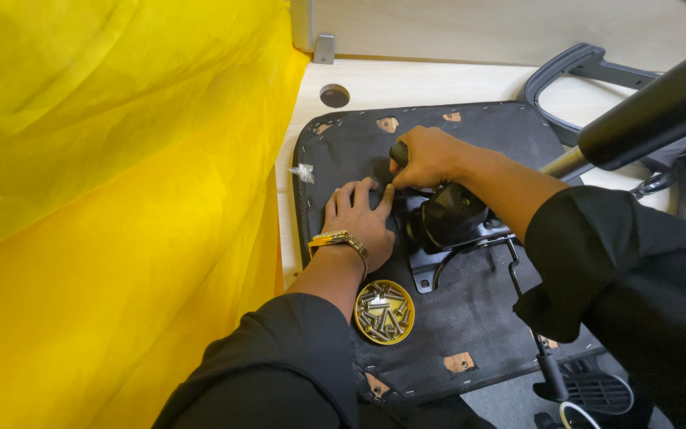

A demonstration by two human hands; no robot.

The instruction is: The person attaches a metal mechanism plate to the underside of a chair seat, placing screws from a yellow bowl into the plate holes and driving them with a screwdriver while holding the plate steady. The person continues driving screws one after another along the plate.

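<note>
An upturned black chair seat (486,310) lies on a pale wooden table, its fabric underside facing up. A black metal mechanism (448,218) sits on its middle. My left hand (359,218), with a gold watch at the wrist, presses flat on the seat just left of the mechanism. My right hand (426,155) is closed around the black handle of a tool (399,152) held upright at the mechanism's far left corner. A round yellow tin (385,311) with several screws rests on the seat near my left forearm.
Yellow fabric (113,199) fills the left side, hanging to the seat's edge. A black gas cylinder (653,111) crosses the upper right. Grey armrests (589,67) lie behind the seat. A small plastic bag (304,171) sits at the seat's left edge, a cable hole (334,95) beyond it.
</note>
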